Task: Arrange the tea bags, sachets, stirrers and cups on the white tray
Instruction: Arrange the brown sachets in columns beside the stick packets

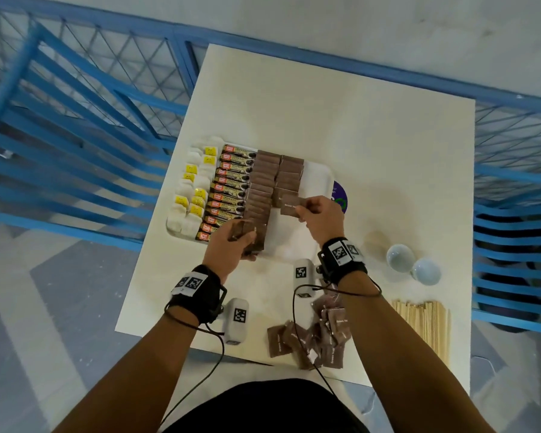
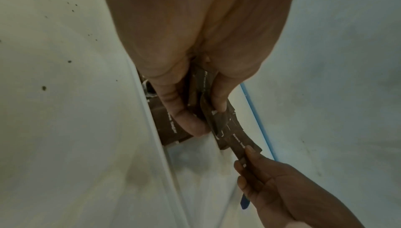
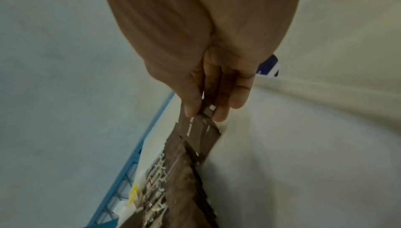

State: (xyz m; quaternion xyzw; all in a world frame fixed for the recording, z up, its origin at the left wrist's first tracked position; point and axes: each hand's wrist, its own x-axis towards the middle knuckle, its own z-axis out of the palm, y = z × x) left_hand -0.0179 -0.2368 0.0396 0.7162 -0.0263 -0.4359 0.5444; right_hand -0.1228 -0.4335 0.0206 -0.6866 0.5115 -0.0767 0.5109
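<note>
The white tray (image 1: pixel 317 176) holds tea bags (image 1: pixel 194 195) with yellow tags, a column of coffee sachets (image 1: pixel 230 185) and two columns of brown sachets (image 1: pixel 264 182). My left hand (image 1: pixel 247 237) grips a bunch of brown sachets (image 2: pixel 201 94) at the tray's near edge. My right hand (image 1: pixel 300 210) pinches a single brown sachet (image 1: pixel 291 205) just above the near end of the right brown column. In the right wrist view, thumb and fingers of my right hand (image 3: pixel 204 113) clamp that sachet (image 3: pixel 201 128) over the rows.
Loose brown sachets (image 1: pixel 313 335) lie heaped at the table's near edge. Wooden stirrers (image 1: pixel 422 323) sit at the near right, two white cups (image 1: pixel 400 257) beyond them. A purple disc (image 1: pixel 339 195) lies right of the tray. Blue railings surround the table.
</note>
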